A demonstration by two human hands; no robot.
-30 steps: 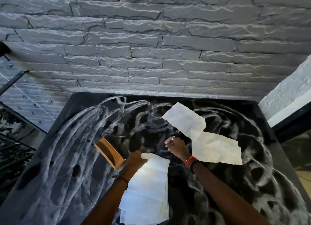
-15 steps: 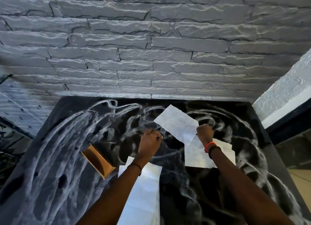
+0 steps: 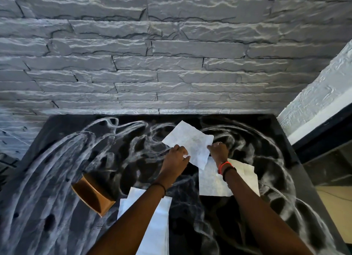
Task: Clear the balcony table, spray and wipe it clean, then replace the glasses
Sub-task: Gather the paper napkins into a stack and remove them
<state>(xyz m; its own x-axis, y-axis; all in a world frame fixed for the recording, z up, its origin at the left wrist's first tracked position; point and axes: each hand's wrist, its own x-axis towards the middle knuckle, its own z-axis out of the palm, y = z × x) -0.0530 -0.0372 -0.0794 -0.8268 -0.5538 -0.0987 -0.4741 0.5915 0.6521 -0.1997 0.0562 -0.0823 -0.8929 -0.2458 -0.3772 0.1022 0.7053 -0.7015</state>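
Toward the far edge of the desk (image 3: 57, 178), left hand (image 3: 176, 155) and right hand (image 3: 218, 152) each pinch one side of a paper sheet (image 3: 190, 144), fingers (image 3: 182, 153) curled on it, probably spreading it to wipe the streaky top. Spare sheet (image 3: 242, 180) and brown holder (image 3: 93, 195) lie nearer. Glasses not in view.

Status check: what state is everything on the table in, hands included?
Table: smeared with white streaks, not wiped off.
Far paper towel: pinched at its near edges by both hands.
Left hand: grips far paper towel.
Right hand: grips far paper towel.
Right paper towel: lying flat.
Near paper towel: lying flat, under left forearm.
Brown holder: untouched, looks empty.
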